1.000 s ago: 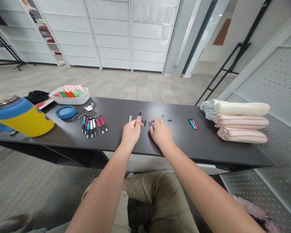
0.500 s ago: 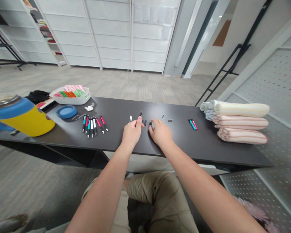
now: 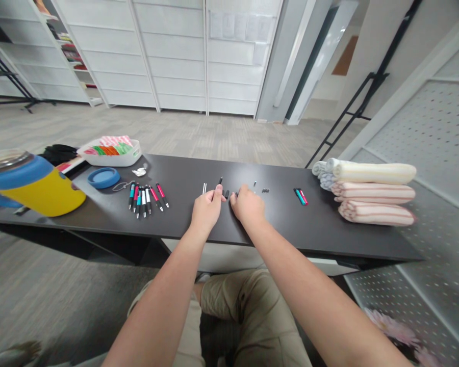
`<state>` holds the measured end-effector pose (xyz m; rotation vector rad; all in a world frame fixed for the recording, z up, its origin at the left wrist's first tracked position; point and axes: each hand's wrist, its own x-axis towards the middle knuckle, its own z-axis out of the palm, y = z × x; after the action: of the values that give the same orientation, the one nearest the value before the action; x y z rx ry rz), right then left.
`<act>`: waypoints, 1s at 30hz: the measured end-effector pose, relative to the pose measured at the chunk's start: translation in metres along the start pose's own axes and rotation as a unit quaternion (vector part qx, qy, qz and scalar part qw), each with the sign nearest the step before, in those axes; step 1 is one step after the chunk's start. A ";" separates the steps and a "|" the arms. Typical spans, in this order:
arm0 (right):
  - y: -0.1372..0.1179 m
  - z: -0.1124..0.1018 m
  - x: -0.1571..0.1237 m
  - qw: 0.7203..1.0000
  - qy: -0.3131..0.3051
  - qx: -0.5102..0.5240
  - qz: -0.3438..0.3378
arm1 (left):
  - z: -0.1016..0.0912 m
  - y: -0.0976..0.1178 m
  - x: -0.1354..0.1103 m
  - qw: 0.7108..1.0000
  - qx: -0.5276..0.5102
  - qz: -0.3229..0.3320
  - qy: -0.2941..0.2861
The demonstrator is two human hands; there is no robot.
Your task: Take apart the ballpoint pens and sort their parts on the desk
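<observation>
My left hand (image 3: pixel 206 210) is closed around a black pen part (image 3: pixel 221 180), whose dark end sticks up past the thumb. Close to its right, my right hand (image 3: pixel 250 206) is curled with the fingers together, low over the desk. A small dark bit shows at those fingertips, too small to name. Short black pieces (image 3: pixel 227 194) lie between the hands. Two thin white sticks (image 3: pixel 204 188) lie just beyond my left hand. Past my right hand are a tiny metallic piece (image 3: pixel 255 183) and several small dark pieces (image 3: pixel 265 190).
Several colored pens (image 3: pixel 143 200) lie left on the dark desk (image 3: pixel 183 171), near a blue lid (image 3: pixel 103 177), a white basket (image 3: pixel 117 159) and a yellow-blue jug (image 3: pixel 42 186). To the right are teal and red pen barrels (image 3: pixel 301 197) and rolled towels (image 3: pixel 375 193).
The right hand's fingers have drawn in closer together and more of the hand's back shows. My left hand keeps its grip on the black pen part. The view has shifted slightly.
</observation>
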<state>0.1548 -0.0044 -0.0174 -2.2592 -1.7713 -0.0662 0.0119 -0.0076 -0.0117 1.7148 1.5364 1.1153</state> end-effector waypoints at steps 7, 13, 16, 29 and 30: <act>-0.002 0.000 0.004 1.000 -0.012 -0.001 0.010 | 0.000 0.000 0.000 1.000 0.002 0.007 0.003; 0.002 -0.001 -0.007 1.000 0.002 -0.008 0.007 | -0.001 -0.003 0.002 1.000 -0.001 0.009 -0.003; 0.007 -0.002 -0.020 1.000 0.001 -0.012 0.009 | -0.001 -0.003 0.004 1.000 -0.006 0.003 -0.006; 0.049 -0.013 -0.035 0.970 0.036 0.242 -0.008 | -0.002 -0.004 0.004 1.000 -0.017 -0.003 -0.007; 0.054 -0.011 -0.035 0.961 0.036 0.275 -0.009 | -0.002 -0.004 0.004 1.000 -0.018 -0.002 -0.008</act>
<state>0.1995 -0.0515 -0.0234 -1.8146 -1.5304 0.3009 0.0084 -0.0027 -0.0135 1.6913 1.5016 1.1174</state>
